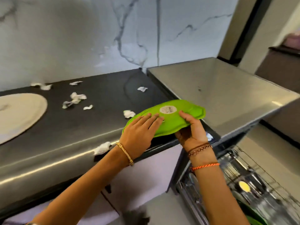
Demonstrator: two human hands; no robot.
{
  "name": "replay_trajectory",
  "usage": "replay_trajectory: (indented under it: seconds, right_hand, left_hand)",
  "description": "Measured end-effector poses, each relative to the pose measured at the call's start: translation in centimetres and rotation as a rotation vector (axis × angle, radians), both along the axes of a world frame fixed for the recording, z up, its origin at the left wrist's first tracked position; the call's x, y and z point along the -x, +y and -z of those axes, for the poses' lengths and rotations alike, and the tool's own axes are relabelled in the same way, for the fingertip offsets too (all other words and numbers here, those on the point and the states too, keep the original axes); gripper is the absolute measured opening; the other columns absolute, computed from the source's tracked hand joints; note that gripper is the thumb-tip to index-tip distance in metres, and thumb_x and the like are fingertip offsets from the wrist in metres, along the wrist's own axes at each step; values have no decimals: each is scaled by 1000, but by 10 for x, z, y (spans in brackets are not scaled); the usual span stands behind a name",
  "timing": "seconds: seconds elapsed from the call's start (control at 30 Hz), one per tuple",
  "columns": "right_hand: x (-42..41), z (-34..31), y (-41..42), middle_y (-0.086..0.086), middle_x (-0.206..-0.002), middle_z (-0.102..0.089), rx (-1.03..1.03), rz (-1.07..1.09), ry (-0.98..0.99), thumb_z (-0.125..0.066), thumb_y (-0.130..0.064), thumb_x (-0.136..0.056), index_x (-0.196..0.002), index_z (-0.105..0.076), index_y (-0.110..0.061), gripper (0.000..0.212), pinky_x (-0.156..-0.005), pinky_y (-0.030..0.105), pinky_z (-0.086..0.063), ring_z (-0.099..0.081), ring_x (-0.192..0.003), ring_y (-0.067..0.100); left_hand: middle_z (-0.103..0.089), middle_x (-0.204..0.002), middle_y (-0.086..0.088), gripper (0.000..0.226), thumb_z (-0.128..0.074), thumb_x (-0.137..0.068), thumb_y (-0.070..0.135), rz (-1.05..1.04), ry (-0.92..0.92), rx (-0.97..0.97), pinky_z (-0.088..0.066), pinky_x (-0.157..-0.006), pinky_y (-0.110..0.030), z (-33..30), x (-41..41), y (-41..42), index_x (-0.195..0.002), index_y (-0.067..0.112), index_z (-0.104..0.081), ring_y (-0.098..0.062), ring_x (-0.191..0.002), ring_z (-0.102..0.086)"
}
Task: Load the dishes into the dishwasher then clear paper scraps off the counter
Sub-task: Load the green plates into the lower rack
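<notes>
A green plate (183,117) with a round label on its underside is held upside down over the front edge of the dark counter (103,101). My left hand (138,133) lies flat on top of it with straight fingers. My right hand (191,132) grips its near rim, thumb on top and fingers underneath. A large pale plate (19,114) lies on the counter at the far left. Several crumpled white paper scraps (75,99) are scattered over the counter, one (102,147) near the front edge. The dishwasher's wire rack (253,179) is pulled out at the lower right.
The dishwasher's steel top (224,95) adjoins the counter on the right. A marble wall (97,38) backs the counter. Blurred items, one of them yellow (244,186), sit in the rack. Pale cabinet fronts (146,172) run below the counter.
</notes>
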State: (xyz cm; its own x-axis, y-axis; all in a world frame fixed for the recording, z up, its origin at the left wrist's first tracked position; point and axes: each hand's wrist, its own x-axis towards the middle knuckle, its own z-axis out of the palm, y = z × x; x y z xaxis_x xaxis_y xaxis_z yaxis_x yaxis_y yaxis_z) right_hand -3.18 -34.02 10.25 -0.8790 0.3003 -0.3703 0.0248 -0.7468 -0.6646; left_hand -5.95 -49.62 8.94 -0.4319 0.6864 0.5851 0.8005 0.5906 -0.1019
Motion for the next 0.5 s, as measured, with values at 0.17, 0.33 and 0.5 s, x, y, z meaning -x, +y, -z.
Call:
replay_trajectory:
  seconds: [0.17, 0.33, 0.5]
  right_hand:
    - [6, 7, 47, -2, -51, -64, -21, 341, -94, -58, -15, -87, -84, -58, -14, 4, -39, 19, -49, -61, -41, 8]
    - [-1, -1, 96, 10, -103, -60, -152, 821, -144, -67, -13, -81, -109, -48, -11, 34, -74, 38, -54, -60, -81, 19]
    - [-40, 7, 121, 6, -101, -45, -714, 1195, -182, -60, -31, -73, -94, -51, -25, 24, -78, 22, -41, -50, -86, 14]
  left_hand:
    - [-74, -90, -6, 47, -18, -98, 4, 267, 167, -44, -50, -74, -27, -5, 46, 43, -106, 8, -65, -20, -76, -71]
    - [-74, -86, -4, 54, -20, -98, 4, 521, 264, -120, -56, -67, -28, -19, 68, 95, -95, 7, -74, -17, -75, -72]
    - [-74, -84, -5, 49, -26, -98, 4, 761, 296, -172, -58, -60, -28, -27, 72, 156, -93, 7, -75, -18, -72, -72]
